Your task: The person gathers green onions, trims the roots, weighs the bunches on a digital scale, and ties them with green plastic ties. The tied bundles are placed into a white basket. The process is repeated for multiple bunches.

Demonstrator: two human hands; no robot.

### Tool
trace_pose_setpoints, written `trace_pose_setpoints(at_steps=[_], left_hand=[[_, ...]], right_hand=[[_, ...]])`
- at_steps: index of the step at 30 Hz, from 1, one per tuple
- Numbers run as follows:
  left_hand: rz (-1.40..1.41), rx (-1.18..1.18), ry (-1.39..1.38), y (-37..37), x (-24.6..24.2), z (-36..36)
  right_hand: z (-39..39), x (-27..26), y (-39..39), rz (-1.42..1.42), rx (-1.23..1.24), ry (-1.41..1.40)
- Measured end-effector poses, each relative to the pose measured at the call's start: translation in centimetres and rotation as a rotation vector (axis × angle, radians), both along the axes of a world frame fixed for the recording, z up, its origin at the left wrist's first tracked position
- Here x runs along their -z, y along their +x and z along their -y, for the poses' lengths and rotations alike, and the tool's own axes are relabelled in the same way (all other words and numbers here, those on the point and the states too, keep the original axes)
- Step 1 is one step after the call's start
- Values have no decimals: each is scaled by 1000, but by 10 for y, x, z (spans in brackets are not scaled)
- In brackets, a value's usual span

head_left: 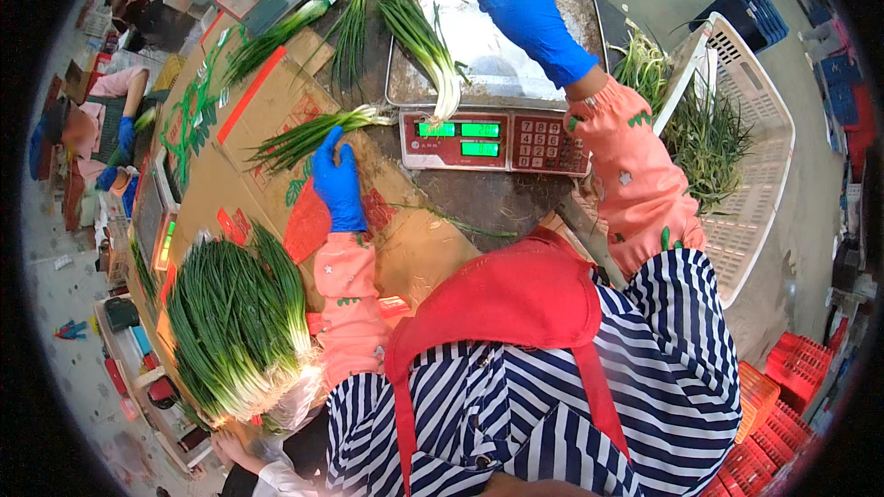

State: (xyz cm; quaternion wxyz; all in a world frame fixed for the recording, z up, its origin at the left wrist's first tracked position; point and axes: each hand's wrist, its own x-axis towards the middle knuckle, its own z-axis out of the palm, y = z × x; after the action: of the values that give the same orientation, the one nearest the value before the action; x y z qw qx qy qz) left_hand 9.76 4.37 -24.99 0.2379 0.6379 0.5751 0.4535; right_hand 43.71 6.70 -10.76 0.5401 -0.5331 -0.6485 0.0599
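My right hand (528,21), in a blue glove, hovers over the metal pan (497,72) of a digital scale (456,141), its thumb and forefinger apart. A bunch of spring onions (428,48) lies across the pan's left side, its white ends over the lit display. My left hand (338,186), also gloved in blue, is above flattened cardboard (407,252) with its fingers spread. Just beyond its fingertips lies a smaller spring onion bunch (311,138); whether they touch is unclear. Further bunches (352,27) (280,41) rest left of the scale, one tagged.
A big heap of spring onions (235,317) sits at the left. Right of the table, a white plastic crate (766,152) holds onion greens (708,145). Green ties (200,110) lie on the cardboard's far side. Another person's hand (235,452) is at lower left; a gloved co-worker (124,131) works beyond.
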Motion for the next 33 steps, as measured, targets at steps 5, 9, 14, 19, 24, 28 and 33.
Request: trace_pose_setpoints(at_steps=[5,9,14,19,24,28,33], left_hand=[[-315,91,190,-9,-9,-17],[-681,161,268,3,-9,-38],[-1081,166,10,7,5,-62],[-722,476,237,-9,10,-39],[-743,608,122,-35,-1,12],[-824,566,64,-47,-22,32],[-579,434,115,-53,-46,55]], right_hand=[[40,-3,-19,-221,-35,-183],[66,3,-24,-276,-64,-74],[104,10,-20,-233,-20,-147],[142,19,-27,-272,-25,-240],[158,49,-70,-148,-275,-397],[145,83,-122,-43,-441,-471],[113,115,-165,100,-425,-370]])
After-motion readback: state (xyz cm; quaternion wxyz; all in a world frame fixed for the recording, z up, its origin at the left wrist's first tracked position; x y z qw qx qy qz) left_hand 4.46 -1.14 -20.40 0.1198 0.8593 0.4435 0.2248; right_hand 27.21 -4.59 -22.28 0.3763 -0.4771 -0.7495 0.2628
